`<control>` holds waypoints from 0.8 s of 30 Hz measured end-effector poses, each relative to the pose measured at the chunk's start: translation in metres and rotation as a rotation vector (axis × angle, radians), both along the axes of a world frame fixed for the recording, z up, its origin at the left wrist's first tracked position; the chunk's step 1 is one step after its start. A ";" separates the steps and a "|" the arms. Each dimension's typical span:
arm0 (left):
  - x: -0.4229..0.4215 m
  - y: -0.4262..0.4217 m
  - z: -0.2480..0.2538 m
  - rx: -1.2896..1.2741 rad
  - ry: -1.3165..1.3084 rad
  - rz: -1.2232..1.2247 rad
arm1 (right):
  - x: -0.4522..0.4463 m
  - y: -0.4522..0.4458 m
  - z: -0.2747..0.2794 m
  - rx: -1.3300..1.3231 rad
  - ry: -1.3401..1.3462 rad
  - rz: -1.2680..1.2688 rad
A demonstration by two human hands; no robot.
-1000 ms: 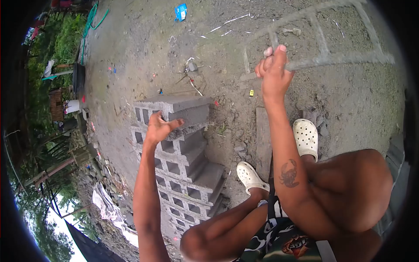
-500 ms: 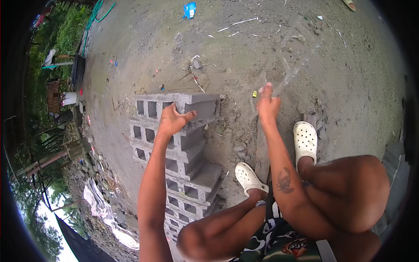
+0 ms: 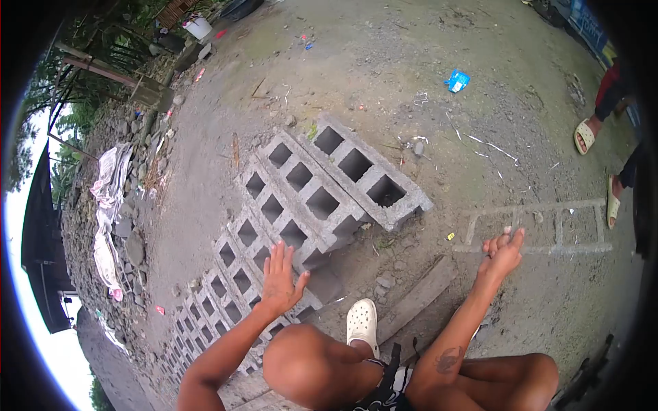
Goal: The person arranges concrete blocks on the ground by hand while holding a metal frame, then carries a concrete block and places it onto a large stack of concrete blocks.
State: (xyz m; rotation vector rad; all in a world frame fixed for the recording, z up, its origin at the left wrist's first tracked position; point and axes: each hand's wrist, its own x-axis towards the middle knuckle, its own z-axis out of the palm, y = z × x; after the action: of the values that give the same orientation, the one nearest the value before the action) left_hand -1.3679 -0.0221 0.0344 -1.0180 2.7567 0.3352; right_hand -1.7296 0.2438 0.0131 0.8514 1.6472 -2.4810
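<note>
A long row of grey hollow concrete blocks [image 3: 305, 198] stands on the dirt, packed side by side with the holes facing up. The block at the near end [image 3: 404, 205] is set slightly apart along a thin gap. My left hand [image 3: 279, 282] is over the row with its fingers spread, holding nothing; whether it touches a block I cannot tell. Out to the right, my right hand [image 3: 502, 255] hangs over the ground with fingers partly bent and apart, and nothing visible in it. Beyond it, a block-shaped outline [image 3: 558, 226] marks the dirt.
A wooden plank [image 3: 418, 294] lies by my pale clog [image 3: 362, 322]. Another person's sandalled foot [image 3: 585, 135] is at the right edge. A blue wrapper [image 3: 457, 81] lies on the ground. Stones and pale cloth [image 3: 108, 205] line the left side, with a white bucket [image 3: 199, 27] beyond.
My view has turned, bringing more of the block row and another person's feet into sight. My left hand has come off the end block and spread its fingers. My right hand's fingers have loosened.
</note>
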 end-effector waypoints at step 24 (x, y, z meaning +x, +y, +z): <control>-0.015 0.027 0.159 0.768 0.652 0.906 | -0.128 0.090 0.277 1.583 0.536 1.460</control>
State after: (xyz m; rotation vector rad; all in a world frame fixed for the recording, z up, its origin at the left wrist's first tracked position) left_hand -1.3834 0.0051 0.1932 -2.0280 1.9511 1.9260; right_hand -1.8574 0.3339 0.2897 -0.9828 2.5695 -0.1775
